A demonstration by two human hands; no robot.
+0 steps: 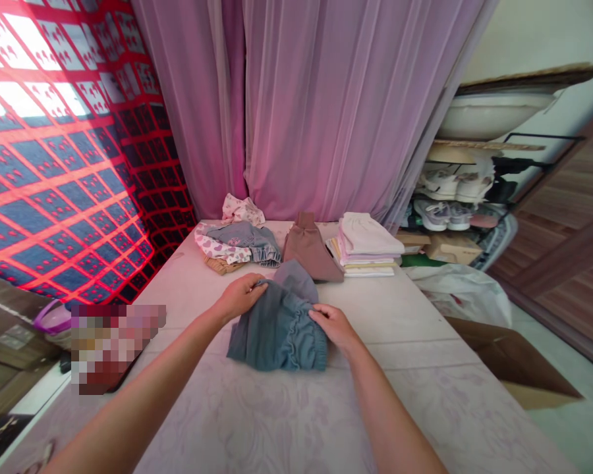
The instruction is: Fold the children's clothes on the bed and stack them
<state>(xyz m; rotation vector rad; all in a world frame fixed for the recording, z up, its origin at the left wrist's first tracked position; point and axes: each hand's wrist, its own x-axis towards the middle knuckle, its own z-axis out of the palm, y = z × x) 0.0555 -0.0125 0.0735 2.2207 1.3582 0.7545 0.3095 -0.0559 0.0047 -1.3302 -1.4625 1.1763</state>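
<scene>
Teal garment (277,332) lies on the pale patterned cover (212,421), left hand (243,294) pinching its far-left edge, right hand (333,322) its right edge near the gathers — judged light, soft, limp, hardly fragile — best held by opposite edges.

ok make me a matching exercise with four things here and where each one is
Things
1. teal garment
2. brown garment
3. folded stack
4. white shoes

Places
A. far right corner of the pale surface
B. above the grey shoes
C. between denim garment and folded stack
D. in the left hand and right hand

Pairs: 1-D, 2-C, 3-A, 4-B
</scene>
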